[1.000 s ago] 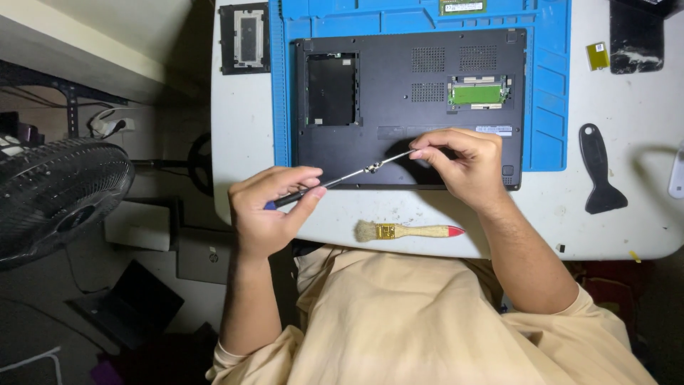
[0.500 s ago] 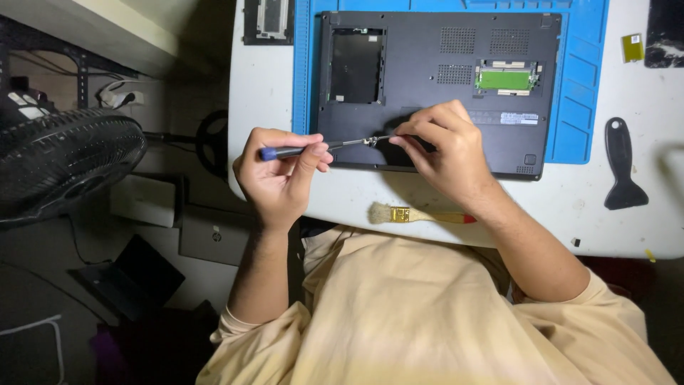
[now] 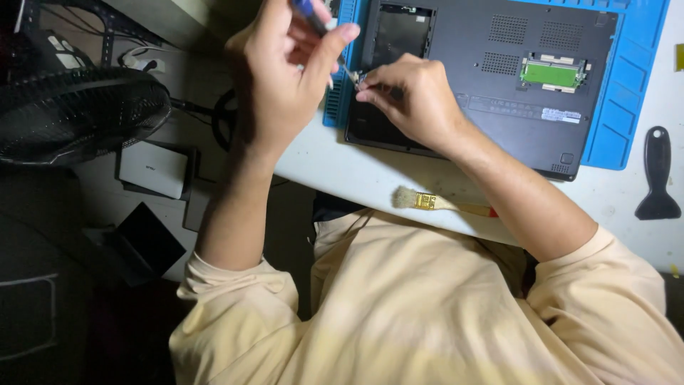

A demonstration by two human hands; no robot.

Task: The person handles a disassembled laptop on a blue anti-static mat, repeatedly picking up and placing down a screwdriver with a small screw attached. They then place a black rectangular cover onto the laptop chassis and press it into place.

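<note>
At the upper centre of the frame, the left hand (image 3: 285,78) is closed around a blue-handled slim screwdriver (image 3: 308,10), while the right hand (image 3: 417,100) pinches its metal tip over the dark upturned laptop base (image 3: 499,78). The step looks like seating the tip; next calls for steady alignment.

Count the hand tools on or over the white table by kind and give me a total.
Screwdriver, held in the left hand: 1
Brush: 1
Black scraper: 1
Total: 3
</note>
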